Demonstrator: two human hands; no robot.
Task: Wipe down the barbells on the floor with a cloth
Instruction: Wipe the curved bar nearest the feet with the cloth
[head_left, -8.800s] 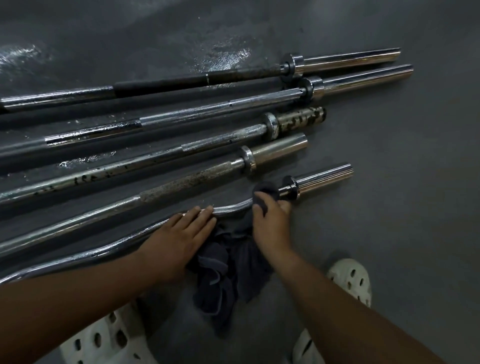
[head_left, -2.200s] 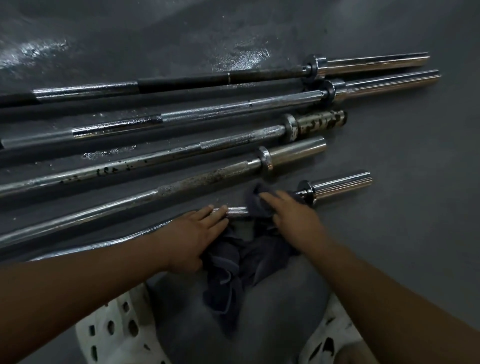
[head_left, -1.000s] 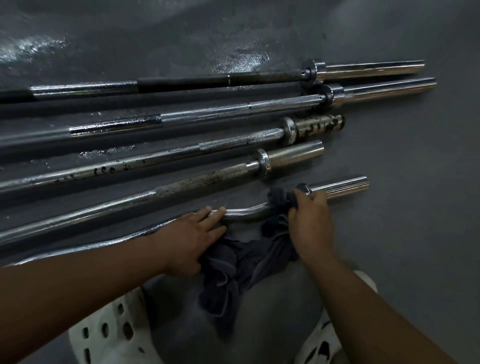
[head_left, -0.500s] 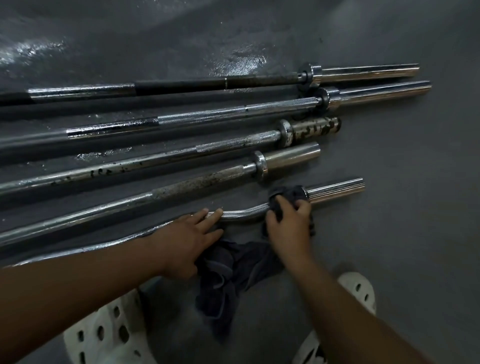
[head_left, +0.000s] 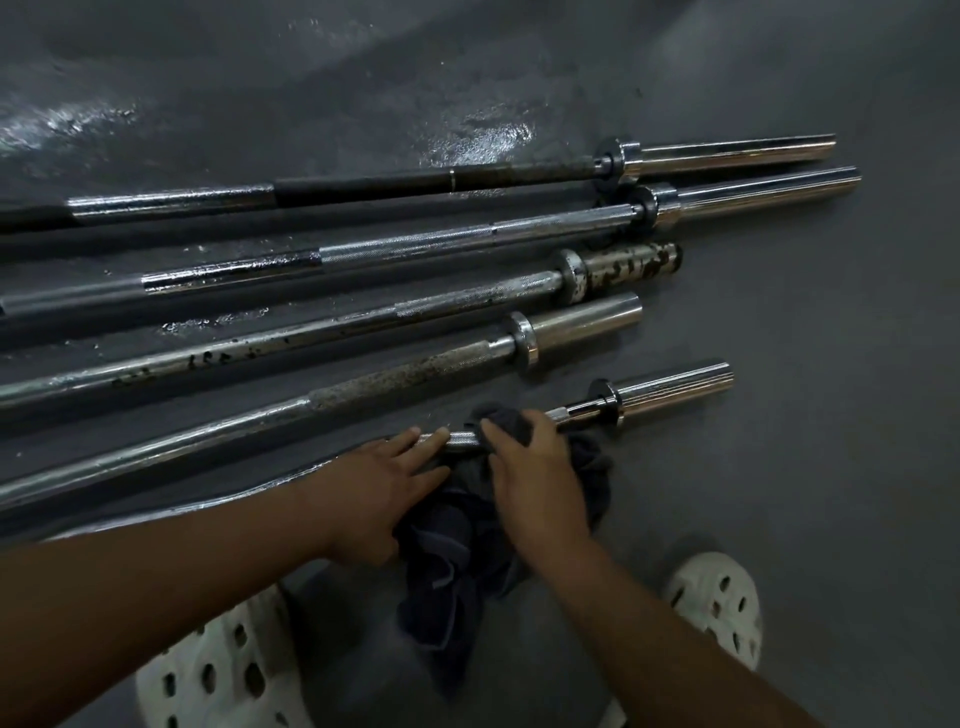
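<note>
Several steel barbells lie side by side on the dark floor. The nearest one is a curved chrome bar (head_left: 670, 387) with a short sleeve pointing right. A dark grey cloth (head_left: 452, 551) is draped over its shaft and hangs down toward me. My right hand (head_left: 535, 467) presses the cloth around the shaft, a little left of the collar. My left hand (head_left: 374, 488) lies flat on the same bar just left of the cloth, fingers spread. A rust-speckled bar (head_left: 415, 371) lies just beyond.
Three more bars lie farther out: a pitted one with a flaking sleeve (head_left: 628, 267), a chrome knurled one (head_left: 467, 241) and a black-gripped one (head_left: 363, 184). Wet patches (head_left: 488, 137) shine on the floor. My white perforated clogs (head_left: 719, 603) flank the cloth's hanging end.
My right hand has slid the cloth left along the curved bar, away from the collar, which now shows bare. My left hand has stayed flat on the bar.
</note>
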